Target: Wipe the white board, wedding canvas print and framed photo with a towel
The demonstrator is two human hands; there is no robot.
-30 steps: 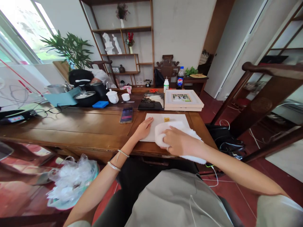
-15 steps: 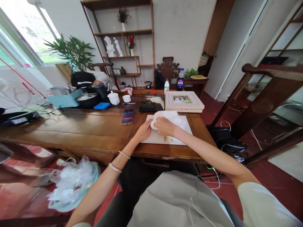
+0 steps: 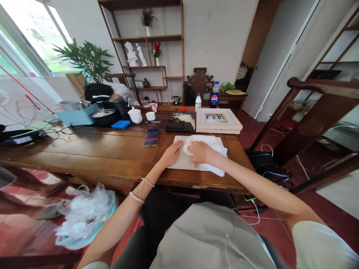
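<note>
A white flat board [image 3: 182, 161] lies on the wooden table [image 3: 112, 149] in front of me. My right hand [image 3: 199, 152] is closed on a white cloth [image 3: 213, 149] and presses it onto the board. A small yellowish spot shows just under that hand. My left hand [image 3: 171, 153] lies flat with fingers stretched out on the board's left edge, holding nothing.
A white picture frame [image 3: 218, 120] and a dark book [image 3: 180, 121] lie behind the board, a phone [image 3: 152, 136] to its left. Farther left stand pots, a teapot [image 3: 135, 115] and cables. A plastic-lined bin [image 3: 84, 216] sits on the floor at left. Another person bends behind the table.
My right hand swept the cloth from the board's near right up to its far edge, then back toward the middle. My left hand stayed on the board's left edge.
</note>
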